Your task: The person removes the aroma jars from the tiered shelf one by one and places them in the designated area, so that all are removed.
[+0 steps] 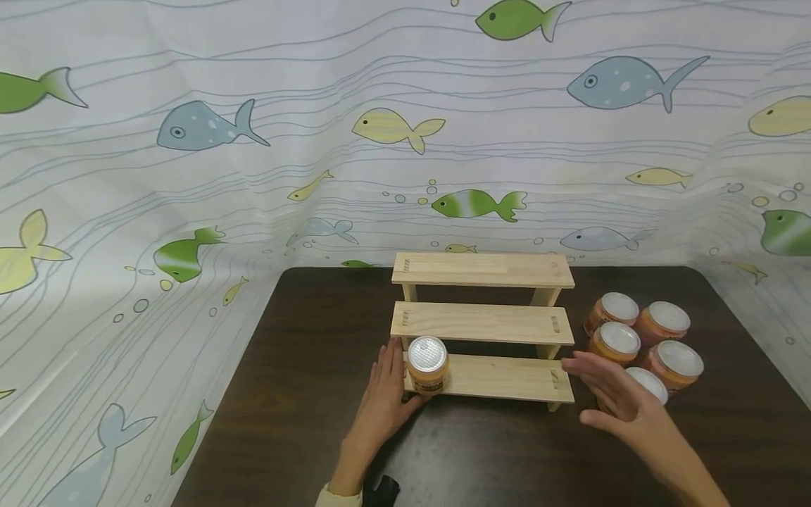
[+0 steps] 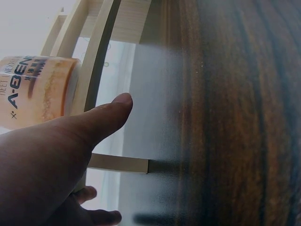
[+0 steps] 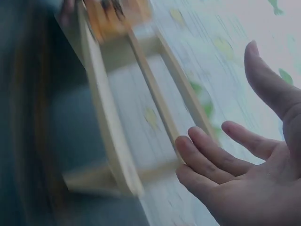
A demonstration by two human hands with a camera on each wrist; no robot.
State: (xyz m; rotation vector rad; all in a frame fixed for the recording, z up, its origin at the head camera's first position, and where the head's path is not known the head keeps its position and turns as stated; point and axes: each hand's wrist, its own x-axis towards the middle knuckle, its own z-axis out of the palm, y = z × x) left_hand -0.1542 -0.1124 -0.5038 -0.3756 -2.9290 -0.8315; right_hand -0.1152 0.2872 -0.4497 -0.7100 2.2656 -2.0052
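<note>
A three-step wooden rack (image 1: 500, 377) stands on the dark table. One orange jar (image 1: 427, 377) with a silvery white lid sits upright at the left end of its lowest step. My left hand (image 1: 380, 405) is at that end, fingers extended along the rack's side and thumb by the step's front edge, just below the jar. In the left wrist view the thumb (image 2: 106, 113) lies straight, close to the wooden edge under the jar (image 2: 42, 89). Holding nothing, my right hand (image 1: 627, 408) hovers by the rack's right end with its fingers apart.
Several more orange jars (image 1: 676, 358) with white lids stand in a cluster right of the rack, one partly hidden behind my right hand. A white curtain (image 1: 317, 77) printed with fish rises behind and beside the dark table (image 1: 304, 338).
</note>
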